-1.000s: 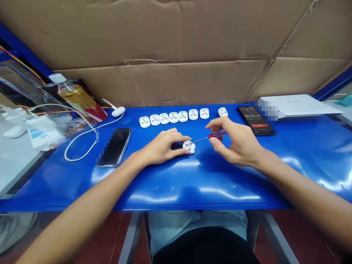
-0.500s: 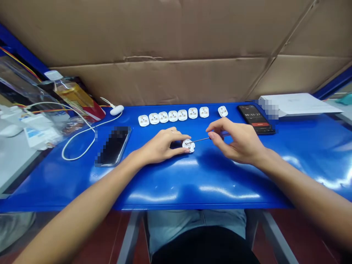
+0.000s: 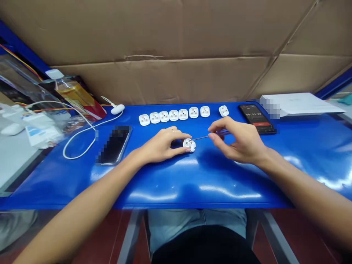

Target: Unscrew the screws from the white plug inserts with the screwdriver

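Observation:
My left hand grips a round white plug body with its fingertips, holding it on the blue table. My right hand pinches a slim screwdriver by its blue handle, and the metal tip rests on the plug's face at a screw. The fingers hide most of the handle. Several matching white plug bodies stand in a row just beyond my hands. One more white plug body lies apart at the row's right end.
A phone showing a timer lies at the far right, and a dark phone lies at left. A white cable loops beside it. A bottle and plastic bags crowd the left. Cardboard forms the back wall.
My right fingers have rolled the screwdriver handle, and its red part has turned out of sight. The tip stays on the plug. The timer has gone from 53:26 to 53:27.

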Demonstrator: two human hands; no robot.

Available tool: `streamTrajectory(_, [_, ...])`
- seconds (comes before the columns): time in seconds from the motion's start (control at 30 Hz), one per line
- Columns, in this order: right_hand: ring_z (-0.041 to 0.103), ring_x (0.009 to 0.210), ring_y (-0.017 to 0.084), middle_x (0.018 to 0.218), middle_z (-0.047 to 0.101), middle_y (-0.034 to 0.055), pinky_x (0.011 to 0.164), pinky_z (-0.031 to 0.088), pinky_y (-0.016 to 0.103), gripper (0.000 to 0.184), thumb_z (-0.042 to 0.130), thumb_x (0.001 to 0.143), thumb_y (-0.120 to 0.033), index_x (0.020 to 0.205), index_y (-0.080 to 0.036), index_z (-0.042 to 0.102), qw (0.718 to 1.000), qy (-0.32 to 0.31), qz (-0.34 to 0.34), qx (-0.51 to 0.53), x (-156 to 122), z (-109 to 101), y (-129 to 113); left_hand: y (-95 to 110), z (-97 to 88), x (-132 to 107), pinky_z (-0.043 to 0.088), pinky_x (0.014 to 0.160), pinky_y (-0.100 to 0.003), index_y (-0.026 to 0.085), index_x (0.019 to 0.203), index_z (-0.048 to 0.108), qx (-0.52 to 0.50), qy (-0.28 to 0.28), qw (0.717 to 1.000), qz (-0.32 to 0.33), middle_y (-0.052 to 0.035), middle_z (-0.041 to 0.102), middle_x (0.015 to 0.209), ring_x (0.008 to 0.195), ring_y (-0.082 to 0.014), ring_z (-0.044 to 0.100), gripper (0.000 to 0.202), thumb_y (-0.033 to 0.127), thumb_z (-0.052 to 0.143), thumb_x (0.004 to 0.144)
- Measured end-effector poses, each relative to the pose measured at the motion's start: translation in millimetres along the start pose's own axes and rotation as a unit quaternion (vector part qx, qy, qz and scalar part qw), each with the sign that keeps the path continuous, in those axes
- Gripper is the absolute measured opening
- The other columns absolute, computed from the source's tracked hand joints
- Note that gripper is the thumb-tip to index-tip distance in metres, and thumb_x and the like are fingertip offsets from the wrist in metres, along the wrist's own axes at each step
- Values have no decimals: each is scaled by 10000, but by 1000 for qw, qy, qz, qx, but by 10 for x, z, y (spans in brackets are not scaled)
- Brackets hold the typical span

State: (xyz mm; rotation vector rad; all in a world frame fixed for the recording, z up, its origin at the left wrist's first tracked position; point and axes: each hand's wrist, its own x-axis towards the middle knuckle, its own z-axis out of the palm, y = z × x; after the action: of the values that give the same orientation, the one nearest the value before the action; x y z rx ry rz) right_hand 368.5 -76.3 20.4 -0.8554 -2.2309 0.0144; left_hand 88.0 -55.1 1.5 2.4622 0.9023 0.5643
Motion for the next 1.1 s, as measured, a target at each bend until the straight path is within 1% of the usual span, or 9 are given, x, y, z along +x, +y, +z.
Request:
streamTrajectory(0.17, [746,697,165,897,765,-4,649,607,279,86,650,986,-213,1053,-256,619,999,36,-25,-3,3,-4,-4,-10,2,-4,510,865,-330,215,1371,725,-12,13,1000,11,-75,760,1153,987,-215,674,478,477,760,973])
streamTrajectory(0.27, [746,700,162,897,769,-2,647,613,273,78,648,989,-207,1050,-251,630,998,49,-36,-7,12,3,-1,-11,-6,2,528,854,-317,225,1367,730,-22,56,998,18,-89,735,1214,1050,-221,688,452,441,766,972])
streamTrajectory(0.43, [755,737,176,911,774,13,666,628,289,56,635,1009,-228,1059,-251,643,998,50,-41,-7,20,13,2,5,-24,26,535,879,-329,209,1151,813,-52,124,990,51,-69,773,1059,982,-198,709,192,305,731,1007])
streamTrajectory(0.57, [754,759,182,935,773,23,679,629,298,73,642,1005,-221,1073,-247,647,997,61,-41,-5,13,19,10,-45,-41,34,524,900,-357,204,1074,822,-24,155,987,44,-65,795,1021,963,-205,713,151,267,693,1024])
streamTrajectory(0.67, [750,752,185,929,772,22,680,623,302,72,647,997,-211,1061,-244,651,996,76,-35,-7,15,18,12,-148,-48,29,509,928,-386,203,1061,822,18,159,987,13,-69,803,1037,986,-227,708,157,279,692,1019])
streamTrajectory(0.87, [736,725,177,897,764,16,663,603,295,44,639,998,-204,1020,-242,640,997,67,-37,-12,31,14,15,-335,-36,18,469,1016,-474,219,1147,821,82,114,990,-32,-80,792,1138,1061,-267,668,227,326,655,1033])
streamTrajectory(1.0, [733,689,161,891,765,9,642,590,275,101,649,971,-175,1045,-240,626,997,65,-36,-10,18,7,24,-282,-76,26,467,1056,-473,199,1210,798,83,157,983,-42,-88,787,1210,1139,-277,665,282,343,612,1053])
streamTrajectory(1.07, [735,669,151,877,768,0,631,583,262,126,660,956,-165,1052,-238,621,998,58,-36,-6,7,3,21,-212,-98,24,493,1019,-444,191,1197,799,61,176,982,-34,-84,800,1180,1099,-265,690,298,359,589,1066])
streamTrajectory(1.1, [736,659,148,869,771,-6,626,580,257,130,663,951,-162,1047,-238,620,998,51,-36,-4,3,2,17,-174,-104,21,509,985,-423,191,1198,797,45,171,984,-27,-80,806,1159,1064,-257,703,306,375,590,1068])
